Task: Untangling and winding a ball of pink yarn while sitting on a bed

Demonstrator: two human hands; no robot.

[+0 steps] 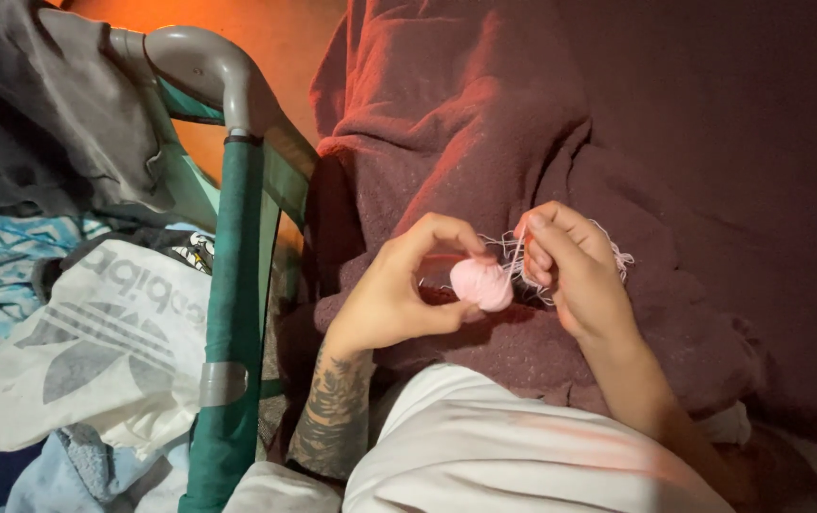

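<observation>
Head view, looking down at a lap covered by a maroon blanket (541, 123). Dim, warm light.

Left hand (391, 290): curled, thumb and fingers closed around a small pink ball of yarn (482, 283). The ball sits at the fingertips, just above the blanket, about mid-frame. Forearm tattooed.

Right hand (572, 261): fingers bent and pinched on a loose tangle of pale thread (522, 255) that runs from the ball up between the fingers. More frayed strands show at the far side of the hand, over the knuckles. The exact pinch point is hard to read; it looks to be thumb against forefinger.

The two hands are close together, the ball between them, touching the left fingers and just beside the right.

White shirt (503, 456) at the bottom edge, below both wrists.

Left of the lap: a green rail with a grey curved top (228, 190), standing upright. A grey cloth (57, 95) is draped over its upper end. Beyond the rail, a heap of clothes: a white printed bag (95, 351), a blue patterned fabric (0, 275). Orange wall (266, 38) behind.
</observation>
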